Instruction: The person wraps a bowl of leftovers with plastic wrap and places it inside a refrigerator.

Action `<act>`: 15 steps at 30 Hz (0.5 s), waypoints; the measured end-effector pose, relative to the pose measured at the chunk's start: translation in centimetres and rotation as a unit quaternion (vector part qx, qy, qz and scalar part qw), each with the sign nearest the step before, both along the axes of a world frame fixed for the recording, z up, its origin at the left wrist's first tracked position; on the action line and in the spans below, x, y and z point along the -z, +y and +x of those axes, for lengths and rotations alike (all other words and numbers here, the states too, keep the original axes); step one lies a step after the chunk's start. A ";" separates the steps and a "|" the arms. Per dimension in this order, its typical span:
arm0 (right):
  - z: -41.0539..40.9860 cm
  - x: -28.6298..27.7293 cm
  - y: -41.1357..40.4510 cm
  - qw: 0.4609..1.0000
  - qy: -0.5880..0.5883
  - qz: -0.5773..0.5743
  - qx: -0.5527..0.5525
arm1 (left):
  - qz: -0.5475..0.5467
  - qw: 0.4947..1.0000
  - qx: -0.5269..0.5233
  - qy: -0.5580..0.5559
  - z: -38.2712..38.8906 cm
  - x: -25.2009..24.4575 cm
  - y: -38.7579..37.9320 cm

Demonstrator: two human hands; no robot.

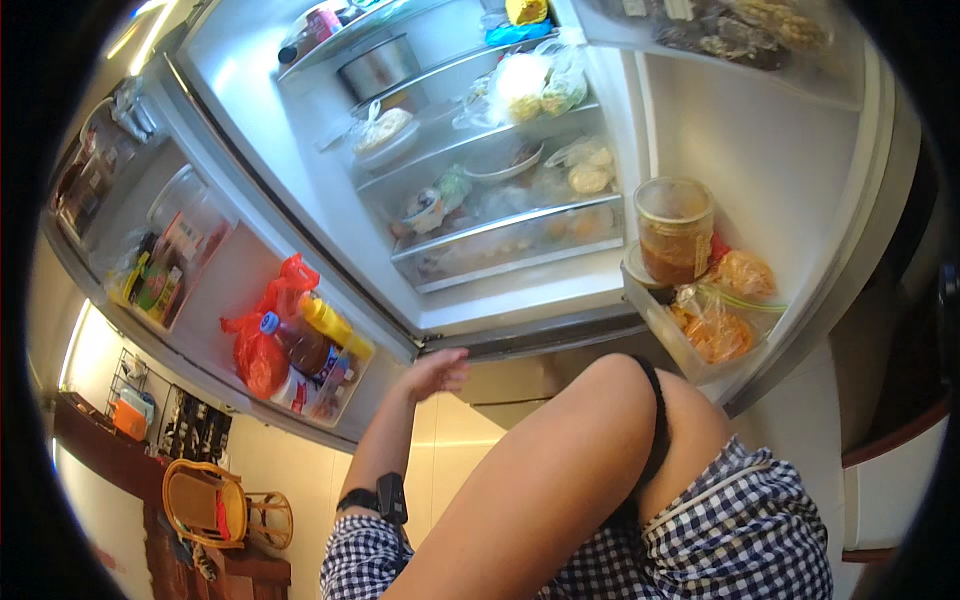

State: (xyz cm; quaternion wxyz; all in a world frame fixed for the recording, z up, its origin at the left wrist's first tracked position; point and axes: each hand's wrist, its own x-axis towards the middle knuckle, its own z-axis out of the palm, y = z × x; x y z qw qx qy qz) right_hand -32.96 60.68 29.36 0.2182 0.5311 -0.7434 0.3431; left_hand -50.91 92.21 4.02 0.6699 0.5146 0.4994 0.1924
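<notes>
My left hand (439,373), slightly blurred, has its fingers apart and holds nothing visible. It is in front of the lower edge of an open refrigerator (525,300), between the two open doors. Beyond it, the left door's lower bin holds a red plastic bag (259,364), a brown bottle with a blue cap (300,345) and a yellow squeeze bottle (337,326). A bent bare limb with a black band, seemingly my right arm (555,450), crosses the foreground; my right hand is out of view. A lidded jar with brown contents (673,232) stands at the right door.
Shelves hold a metal pot (380,67), bagged vegetables (532,86), a white dish (504,163) and bagged food (591,171). Bags of orange food (716,334) sit in the right door bin (667,330). A rattan chair (202,502) stands at lower left.
</notes>
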 end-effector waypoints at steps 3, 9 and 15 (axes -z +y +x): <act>0.4 0.9 1.7 0.999 0.025 -0.033 -0.010 | -0.064 0.993 -0.095 -0.021 -1.5 3.0 -1.3; -1.2 2.4 4.1 0.994 0.043 -0.089 -0.043 | -0.072 0.977 -0.145 -0.137 -3.6 1.7 -2.7; -1.3 1.5 1.2 0.967 0.189 0.031 0.170 | -0.004 0.980 -0.091 -0.178 0.2 -4.3 -2.3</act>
